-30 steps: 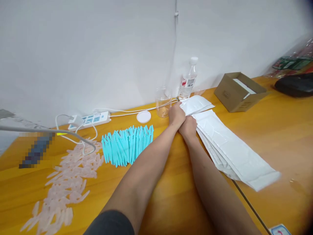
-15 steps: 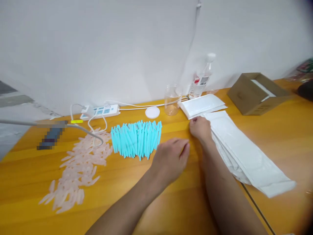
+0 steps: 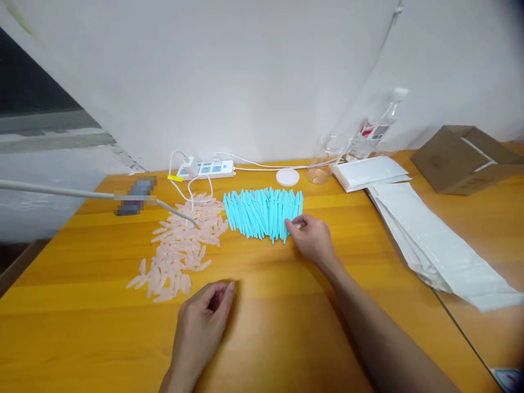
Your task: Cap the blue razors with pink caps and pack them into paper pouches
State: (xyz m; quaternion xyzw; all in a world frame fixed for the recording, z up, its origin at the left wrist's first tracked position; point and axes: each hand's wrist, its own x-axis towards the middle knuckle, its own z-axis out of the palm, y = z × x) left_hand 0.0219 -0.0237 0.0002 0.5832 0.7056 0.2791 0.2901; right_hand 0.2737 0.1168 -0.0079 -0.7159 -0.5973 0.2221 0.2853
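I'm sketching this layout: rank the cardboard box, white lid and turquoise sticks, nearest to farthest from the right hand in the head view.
1. Turquoise sticks, immediately left of the right hand.
2. White lid, lying behind them.
3. Cardboard box, well off to the right.

"What carries all these things?"

"It is a wooden table [image 3: 266, 333], yellow-brown, with a dark seam [image 3: 460, 331] at the right."

"And what is lying at the left?"

"Many pale pink pieces [image 3: 176, 245], loosely spread, and beside them turquoise sticks [image 3: 257, 213] in a row."

"Along the wall?"

"A power strip [image 3: 221, 169], a round white lid [image 3: 287, 177], a clear jar [image 3: 318, 173] and a bottle [image 3: 379, 128]."

"Farther right?"

"White packets [image 3: 446, 245], partly overlapping, and an open cardboard box [image 3: 450, 164]."
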